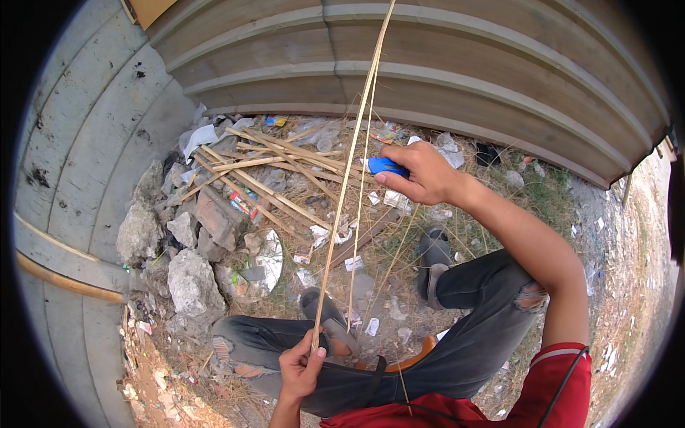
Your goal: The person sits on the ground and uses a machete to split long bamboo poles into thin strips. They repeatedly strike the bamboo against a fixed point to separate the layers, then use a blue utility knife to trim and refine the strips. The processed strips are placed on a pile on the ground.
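A long, thin bamboo strip point(341, 214) runs up the middle of the head view and leaves it at the top edge. My left hand point(300, 369) is closed round its lower end, near my left knee. From the strip's upper part a thinner sliver point(357, 242) hangs apart, its lower end loose above my shoe. My right hand point(427, 173) grips a blue-handled utility knife point(389, 168), thumb below and fingers above. The knife's tip lies beside the sliver; I cannot tell whether the blade touches it.
Several bamboo sticks point(275, 167) lie crossed on the littered ground, next to broken concrete chunks point(191, 282). A corrugated metal wall point(442, 43) stands ahead, a grey panel wall point(93, 157) at left. Between my legs shows an orange seat point(416, 357).
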